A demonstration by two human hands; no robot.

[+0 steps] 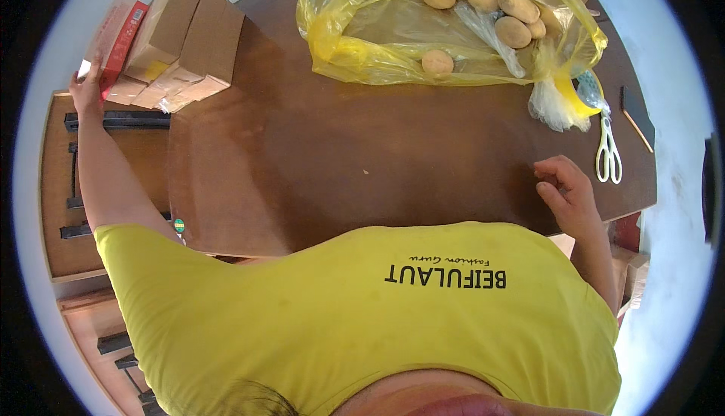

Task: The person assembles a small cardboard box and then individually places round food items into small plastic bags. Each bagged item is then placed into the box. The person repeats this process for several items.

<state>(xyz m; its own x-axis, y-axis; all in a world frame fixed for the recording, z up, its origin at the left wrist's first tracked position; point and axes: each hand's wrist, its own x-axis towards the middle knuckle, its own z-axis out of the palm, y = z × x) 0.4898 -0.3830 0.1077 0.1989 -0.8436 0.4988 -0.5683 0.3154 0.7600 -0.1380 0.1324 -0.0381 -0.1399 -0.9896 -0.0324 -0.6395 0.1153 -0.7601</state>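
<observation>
At the far left my left hand [88, 88] is around the near end of a red and white box [120, 45], which stands against several brown cardboard boxes [190, 30]. My right hand [566, 189] is held over the right part of the brown table [340, 144], fingers loosely curled and apart, with nothing in it. White-handled scissors [608, 158] lie just right of it. Beyond, a yellow translucent plastic bag [368, 70] spreads over the table's far side. Several round, tan potato-like objects [512, 32] lie in or on it, with one [437, 63] near its front edge.
Between bag and scissors are clear crumpled plastic [558, 104] and a roll of tape [586, 90]. A dark flat object [637, 115] lies at the right edge. A small pale scrap [365, 172] is mid-table. Left of the table, a wooden panel [124, 189] bears black bars.
</observation>
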